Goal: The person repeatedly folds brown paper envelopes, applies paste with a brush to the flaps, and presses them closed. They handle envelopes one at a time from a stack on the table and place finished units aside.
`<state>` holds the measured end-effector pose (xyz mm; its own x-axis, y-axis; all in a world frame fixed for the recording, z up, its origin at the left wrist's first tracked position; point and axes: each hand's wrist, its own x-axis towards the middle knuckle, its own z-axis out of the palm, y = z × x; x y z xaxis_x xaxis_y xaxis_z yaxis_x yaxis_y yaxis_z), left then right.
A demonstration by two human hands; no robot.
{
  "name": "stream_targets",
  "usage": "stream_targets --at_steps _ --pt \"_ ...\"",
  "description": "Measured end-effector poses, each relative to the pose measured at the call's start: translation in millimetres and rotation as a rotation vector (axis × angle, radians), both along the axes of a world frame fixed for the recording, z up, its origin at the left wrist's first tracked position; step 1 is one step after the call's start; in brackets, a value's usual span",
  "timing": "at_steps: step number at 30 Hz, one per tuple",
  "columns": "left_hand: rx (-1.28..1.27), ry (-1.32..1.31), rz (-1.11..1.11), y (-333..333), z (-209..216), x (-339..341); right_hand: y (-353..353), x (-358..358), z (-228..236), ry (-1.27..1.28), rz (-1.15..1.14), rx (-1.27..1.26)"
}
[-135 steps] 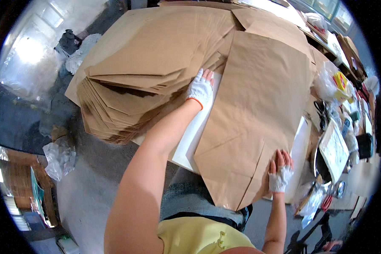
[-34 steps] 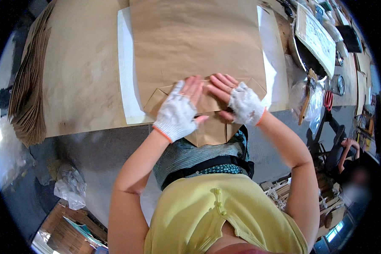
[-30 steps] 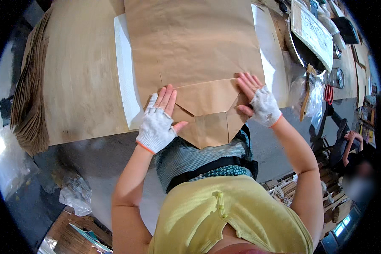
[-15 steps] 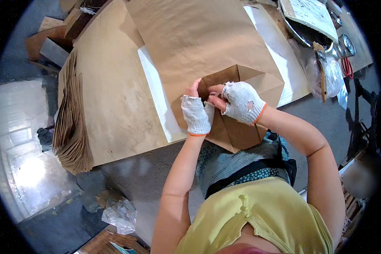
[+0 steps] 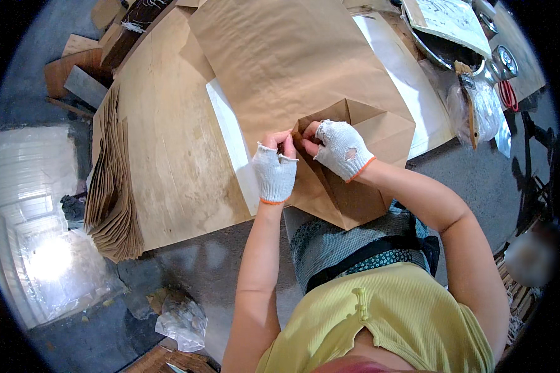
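Left hand [image 5: 275,171] pinching paper bag [image 5: 305,65] at opened end; right hand [image 5: 341,149] just right of it (can't tell if pinching).

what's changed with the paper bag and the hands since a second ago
The paper bag had its near end folded flat; now that end is opened out. The right hand has moved left from the bag's right side, joining the left hand at the opening's left edge; their grip is unclear. The stack of bags stays on the left.
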<state>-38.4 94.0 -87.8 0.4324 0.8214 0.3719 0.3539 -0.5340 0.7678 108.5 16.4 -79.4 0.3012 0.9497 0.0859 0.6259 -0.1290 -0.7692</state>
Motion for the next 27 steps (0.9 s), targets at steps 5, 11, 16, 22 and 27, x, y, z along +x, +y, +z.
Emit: stream_targets --at_steps 5,11,16,22,27 --pt "-0.206 -0.043 0.073 0.9 4.5 3.7 -15.7 6.1 -15.8 -0.063 0.121 -0.116" --pt "-0.227 0.125 -0.058 20.7 -8.1 3.2 -0.1 53.0 51.9 -0.751 0.281 0.348" --pt "-0.275 0.089 0.189 24.4 -10.7 34.8 -47.5 40.3 23.8 -0.855 0.875 0.215" --pt "0.631 0.409 -0.115 5.7 32.8 47.7 1.0 49.3 47.4 -0.749 0.869 -0.501" --pt "0.015 1.465 -0.563 -12.3 68.6 60.9 18.4 53.8 52.8 -1.046 0.627 -1.057"
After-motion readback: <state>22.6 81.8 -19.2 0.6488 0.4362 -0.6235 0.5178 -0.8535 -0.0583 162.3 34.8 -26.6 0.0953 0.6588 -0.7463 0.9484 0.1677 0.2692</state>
